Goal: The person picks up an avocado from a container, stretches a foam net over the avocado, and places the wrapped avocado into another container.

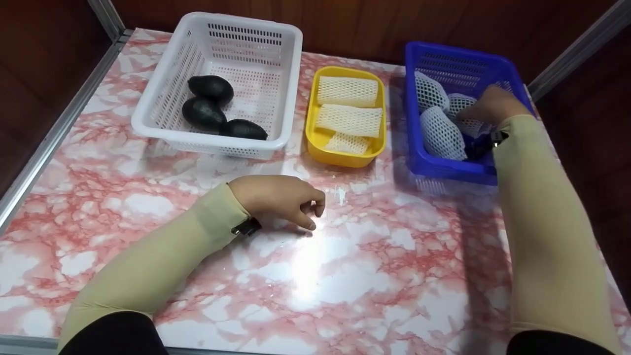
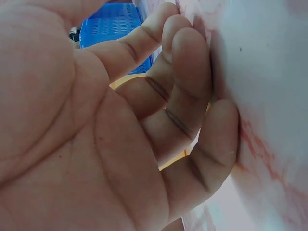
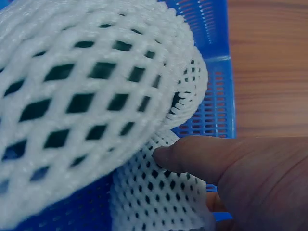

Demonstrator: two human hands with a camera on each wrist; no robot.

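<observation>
My right hand (image 1: 495, 106) reaches into the blue basket (image 1: 456, 170). In the right wrist view, its thumb lies on a foam-netted avocado (image 3: 159, 192), with fingers partly visible on the far side. Other avocados in white foam nets (image 1: 441, 133) lie beside it; dark green shows through the mesh (image 3: 96, 101). My left hand (image 1: 278, 199) rests on the table, fingers loosely bent and holding nothing. In the left wrist view its fingertips (image 2: 190, 53) touch the tabletop.
A white basket (image 1: 148, 111) at the back left holds three dark avocados (image 1: 204, 113). Between the baskets stands a yellow container (image 1: 340, 160) with several white foam net sleeves (image 1: 349, 120). Brown wooden panels (image 1: 355, 24) and metal rails border the marbled table (image 1: 394, 276).
</observation>
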